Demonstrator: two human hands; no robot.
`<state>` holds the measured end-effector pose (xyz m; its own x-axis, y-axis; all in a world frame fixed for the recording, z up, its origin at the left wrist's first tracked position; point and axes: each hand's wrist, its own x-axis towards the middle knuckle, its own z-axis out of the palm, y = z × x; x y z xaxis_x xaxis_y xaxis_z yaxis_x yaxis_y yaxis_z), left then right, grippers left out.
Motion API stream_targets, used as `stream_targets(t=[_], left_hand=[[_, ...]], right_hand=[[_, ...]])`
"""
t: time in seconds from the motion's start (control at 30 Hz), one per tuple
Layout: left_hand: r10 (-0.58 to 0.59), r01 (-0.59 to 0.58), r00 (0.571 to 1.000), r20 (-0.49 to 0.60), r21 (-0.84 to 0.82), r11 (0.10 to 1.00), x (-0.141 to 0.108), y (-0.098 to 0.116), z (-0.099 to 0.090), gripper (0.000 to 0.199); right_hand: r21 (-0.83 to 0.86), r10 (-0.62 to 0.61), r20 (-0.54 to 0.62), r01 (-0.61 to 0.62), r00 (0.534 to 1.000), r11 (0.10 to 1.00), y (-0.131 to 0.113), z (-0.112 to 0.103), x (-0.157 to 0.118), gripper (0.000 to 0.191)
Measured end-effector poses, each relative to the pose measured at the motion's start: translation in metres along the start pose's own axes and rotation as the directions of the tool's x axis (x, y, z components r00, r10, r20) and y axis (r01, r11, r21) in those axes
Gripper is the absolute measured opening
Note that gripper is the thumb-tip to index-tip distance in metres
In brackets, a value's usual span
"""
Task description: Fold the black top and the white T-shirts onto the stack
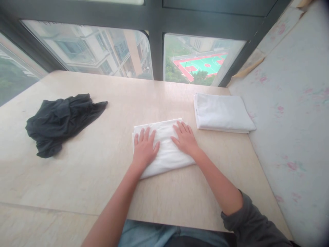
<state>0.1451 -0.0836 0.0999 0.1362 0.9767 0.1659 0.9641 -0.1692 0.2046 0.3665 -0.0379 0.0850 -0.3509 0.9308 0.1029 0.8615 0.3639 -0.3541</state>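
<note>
A folded white cloth [167, 151] lies on the pale stone-patterned ledge [84, 181], in the middle of the view. My left hand [145, 146] rests flat on its left part, fingers spread. On the cloth's upper right part lies my right hand [185, 138], palm down with the fingers a little apart. Neither hand grips anything. Further right, close to the wall, is a neatly folded white stack of fabric [222, 113]. A crumpled black garment [61, 120] lies at the left, away from both hands.
Dark-framed windows [156, 51] stand along the ledge's far edge, with buildings and a sports court outside. A wall with floral paper [288, 137] borders the right side, its covering peeling near the window. The ledge's front edge is close to my body.
</note>
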Motion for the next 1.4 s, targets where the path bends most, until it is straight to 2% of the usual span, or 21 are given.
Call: stream_targets(t=[0.13, 0.2, 0.23, 0.3, 0.37, 0.43, 0.47, 0.53, 0.57, 0.63, 0.7, 0.73, 0.83, 0.9, 0.97, 1.03, 1.13, 1.3, 1.4], left_hand=[[-0.091, 0.071, 0.99, -0.111, -0.173, 0.982, -0.014, -0.007, -0.011, 0.05], [-0.207, 0.149, 0.967, -0.147, -0.333, 0.931, -0.032, -0.016, -0.02, 0.051], [-0.29, 0.21, 0.948, -0.13, -0.428, 0.879, -0.042, -0.021, -0.025, 0.052], [-0.462, 0.365, 0.887, 0.003, -0.618, 0.696, -0.063, -0.031, -0.039, 0.054], [-0.556, 0.501, 0.802, 0.219, -0.753, 0.426, -0.079, -0.04, -0.056, 0.053], [-0.533, 0.574, 0.738, 0.414, -0.8, 0.175, -0.085, -0.044, -0.073, 0.05], [-0.503, 0.596, 0.717, 0.483, -0.798, 0.084, -0.085, -0.045, -0.08, 0.049], [-0.453, 0.637, 0.688, 0.567, -0.771, 0.004, -0.079, -0.044, -0.089, 0.052], [-0.429, 0.658, 0.683, 0.591, -0.753, 0.009, -0.074, -0.043, -0.091, 0.054], [-0.371, 0.688, 0.693, 0.619, -0.721, 0.081, -0.062, -0.04, -0.09, 0.057], [-0.319, 0.694, 0.713, 0.624, -0.694, 0.192, -0.05, -0.037, -0.084, 0.057], [-0.312, 0.686, 0.725, 0.614, -0.681, 0.254, -0.044, -0.036, -0.081, 0.057], [-0.348, 0.617, 0.787, 0.509, -0.637, 0.462, -0.031, -0.033, -0.069, 0.054], [-0.367, 0.55, 0.834, 0.411, -0.583, 0.598, -0.026, -0.031, -0.062, 0.048], [-0.386, 0.512, 0.859, 0.337, -0.533, 0.674, -0.024, -0.027, -0.057, 0.042], [-0.4, 0.502, 0.865, 0.304, -0.518, 0.693, -0.023, -0.024, -0.053, 0.039], [-0.4, 0.514, 0.857, 0.324, -0.584, 0.629, -0.026, -0.02, -0.051, 0.04], [-0.403, 0.59, 0.781, 0.477, -0.774, 0.23, -0.032, -0.009, -0.056, 0.051], [-0.389, 0.577, 0.771, 0.505, -0.811, 0.091, -0.032, 0.005, -0.069, 0.057]], right_hand=[[0.213, 0.079, -0.069, -0.063, 0.995, 0.975, 0.005, -0.006, -0.014, 0.06], [0.385, 0.182, -0.104, -0.129, 0.978, 0.914, 0.011, -0.013, -0.032, 0.063], [0.48, 0.253, -0.108, -0.172, 0.962, 0.86, 0.015, -0.017, -0.044, 0.064], [0.664, 0.393, -0.054, -0.261, 0.918, 0.701, 0.022, -0.028, -0.071, 0.065], [0.799, 0.476, 0.066, -0.332, 0.877, 0.501, 0.025, -0.039, -0.098, 0.063], [0.862, 0.48, 0.182, -0.374, 0.858, 0.343, 0.023, -0.049, -0.119, 0.059], [0.873, 0.473, 0.219, -0.388, 0.853, 0.296, 0.02, -0.053, -0.125, 0.058], [0.877, 0.477, 0.257, -0.411, 0.84, 0.251, 0.014, -0.057, -0.128, 0.058], [0.874, 0.487, 0.271, -0.424, 0.83, 0.238, 0.011, -0.057, -0.125, 0.057], [0.859, 0.497, 0.313, -0.465, 0.809, 0.215, 0.006, -0.056, -0.113, 0.053], [0.827, 0.485, 0.342, -0.503, 0.805, 0.251, 0.001, -0.053, -0.097, 0.044], [0.798, 0.483, 0.332, -0.514, 0.81, 0.314, -0.002, -0.052, -0.089, 0.04], [0.604, 0.516, 0.211, -0.526, 0.83, 0.6, -0.009, -0.048, -0.071, 0.029], [0.423, 0.538, 0.146, -0.544, 0.831, 0.725, -0.014, -0.046, -0.062, 0.025], [0.309, 0.541, 0.116, -0.548, 0.833, 0.777, -0.018, -0.043, -0.057, 0.022], [0.265, 0.535, 0.098, -0.54, 0.839, 0.799, -0.02, -0.041, -0.054, 0.019], [0.26, 0.525, 0.09, -0.529, 0.847, 0.808, -0.018, -0.04, -0.054, 0.02], [0.42, 0.481, 0.085, -0.469, 0.873, 0.777, -0.013, -0.051, -0.062, 0.023], [0.564, 0.429, 0.05, -0.38, 0.902, 0.733, -0.011, -0.066, -0.067, 0.029]])
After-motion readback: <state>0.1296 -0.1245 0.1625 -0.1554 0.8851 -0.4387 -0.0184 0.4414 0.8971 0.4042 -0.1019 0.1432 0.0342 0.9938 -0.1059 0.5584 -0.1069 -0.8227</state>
